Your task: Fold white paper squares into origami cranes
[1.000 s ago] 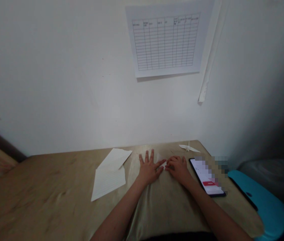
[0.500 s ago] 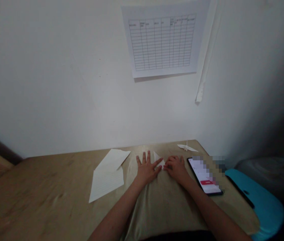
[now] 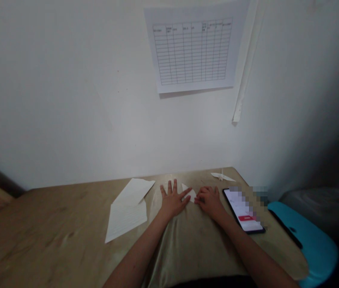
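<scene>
A small folded piece of white paper (image 3: 192, 195) lies on the table between my two hands. My left hand (image 3: 172, 202) is spread flat on the cloth, its thumb and index finger resting on the paper's left part. With fingers curled, my right hand (image 3: 210, 201) pinches the paper's right edge; its fingertips partly hide that edge. Left of my left hand lie white paper sheets (image 3: 127, 218), one overlapping another.
A phone (image 3: 247, 216) with a lit screen lies to the right. Behind it is a folded paper shape (image 3: 222, 177). A turquoise object (image 3: 313, 244) stands beyond the table's right edge. On the wall hangs a printed chart (image 3: 193, 52).
My left thumb and index finger have shifted slightly on the small paper, which has turned a little. My right hand stays nearly in place.
</scene>
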Motion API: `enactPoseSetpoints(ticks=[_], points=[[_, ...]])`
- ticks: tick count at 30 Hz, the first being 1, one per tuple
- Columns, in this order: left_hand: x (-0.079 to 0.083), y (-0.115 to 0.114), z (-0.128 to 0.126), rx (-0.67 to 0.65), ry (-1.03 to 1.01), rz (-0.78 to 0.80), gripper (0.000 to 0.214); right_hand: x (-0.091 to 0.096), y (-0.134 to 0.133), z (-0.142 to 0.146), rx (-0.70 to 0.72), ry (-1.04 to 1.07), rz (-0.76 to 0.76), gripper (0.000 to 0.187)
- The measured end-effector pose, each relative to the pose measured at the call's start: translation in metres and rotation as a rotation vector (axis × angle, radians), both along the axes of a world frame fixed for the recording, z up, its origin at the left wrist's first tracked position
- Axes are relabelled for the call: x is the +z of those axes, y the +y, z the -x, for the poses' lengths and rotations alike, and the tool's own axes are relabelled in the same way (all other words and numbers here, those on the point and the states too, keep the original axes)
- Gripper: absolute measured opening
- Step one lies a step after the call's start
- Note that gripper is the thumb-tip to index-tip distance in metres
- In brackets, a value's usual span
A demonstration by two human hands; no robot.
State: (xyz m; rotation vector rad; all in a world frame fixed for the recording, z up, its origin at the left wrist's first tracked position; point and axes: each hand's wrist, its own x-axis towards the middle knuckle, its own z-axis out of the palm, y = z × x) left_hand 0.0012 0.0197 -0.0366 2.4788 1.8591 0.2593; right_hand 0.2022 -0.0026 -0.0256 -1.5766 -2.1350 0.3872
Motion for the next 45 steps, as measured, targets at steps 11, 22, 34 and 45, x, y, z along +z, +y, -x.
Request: enactPoseSetpoints(ticks=[11, 22, 34, 45], points=[[0.004, 0.003, 0.001, 0.048, 0.011, -0.010, 0.055, -0.002, 0.001, 0.002, -0.006, -0.025, -0.005, 0.014], [0.006, 0.008, 0.002, 0.084, 0.016, 0.000, 0.057, 0.001, -0.001, 0.002, -0.007, -0.025, 0.002, 0.017], [0.005, 0.026, 0.006, 0.135, 0.038, -0.004, 0.061, 0.000, -0.001, 0.002, 0.000, -0.011, -0.018, 0.014], [-0.001, 0.029, 0.008, 0.173, 0.095, -0.040, 0.062, 0.000, -0.001, 0.003, -0.014, -0.020, -0.008, 0.015]])
